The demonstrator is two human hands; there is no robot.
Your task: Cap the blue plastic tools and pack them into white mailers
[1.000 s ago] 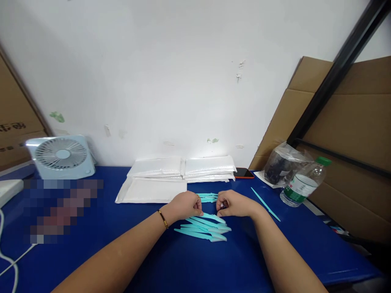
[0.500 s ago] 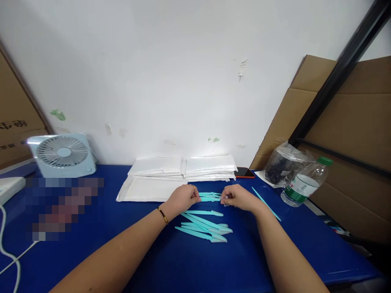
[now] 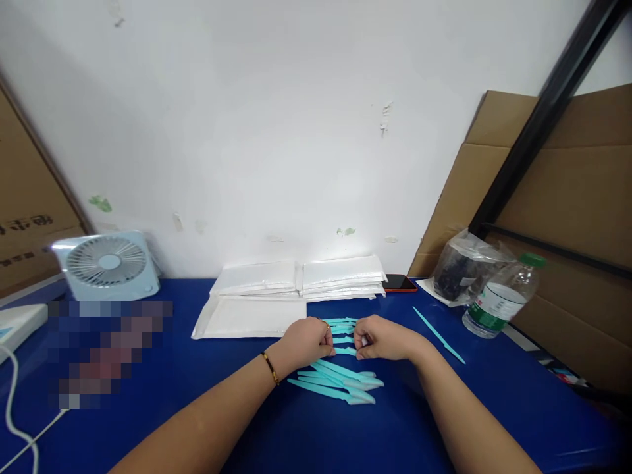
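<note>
Turquoise eyebrow razors (image 3: 344, 340) lie in a row between my two hands, several of them roughly parallel. My left hand (image 3: 310, 343) has thumb and fingers closed at the left end of the nearest razor in that row (image 3: 344, 351). At its other end, my right hand (image 3: 380, 338) pinches the blade side, and the fingers hide that tip. A loose, crossed pile of more razors (image 3: 336, 385) rests just below the hands on the blue table. Apart from them, a single razor (image 3: 439, 334) lies slanted to the right of my right wrist.
White padded packets (image 3: 257, 316) are stacked against the wall, with a phone (image 3: 399, 284) beside them. To the right stand a bagged dark cup (image 3: 453, 273) and a water bottle (image 3: 498, 303). A small fan (image 3: 107, 264) and a white cable (image 3: 14, 411) are on the left.
Both hands have moved nearer to me. The razor that lay just above the pile is now between my hands at the front of the row. The view has shifted slightly.
</note>
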